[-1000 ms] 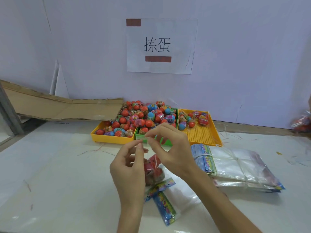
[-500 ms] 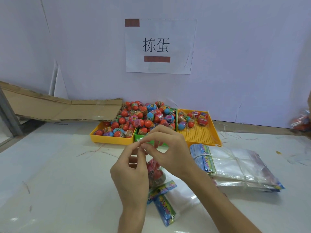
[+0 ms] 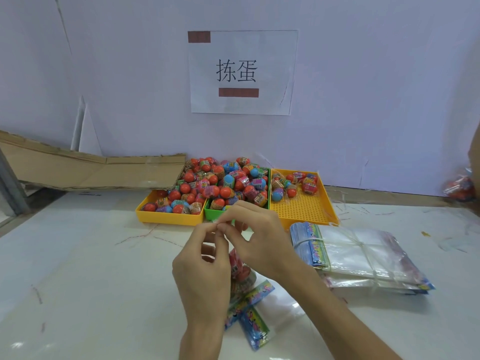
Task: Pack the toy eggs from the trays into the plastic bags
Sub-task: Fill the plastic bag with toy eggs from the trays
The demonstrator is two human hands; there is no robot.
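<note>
Fingertips (image 3: 220,227) of both hands pinch together on clear film at mouth of a filled bag (image 3: 240,271), just in front of green tray (image 3: 211,214). Left hand (image 3: 202,268), right hand (image 3: 259,237). Bag: thin, soft, slippery, probably light; toy eggs inside hard, roll-prone; best held at neck w/ pinch. Long axis approx. vertical, mouth up, hanging toward table.
</note>
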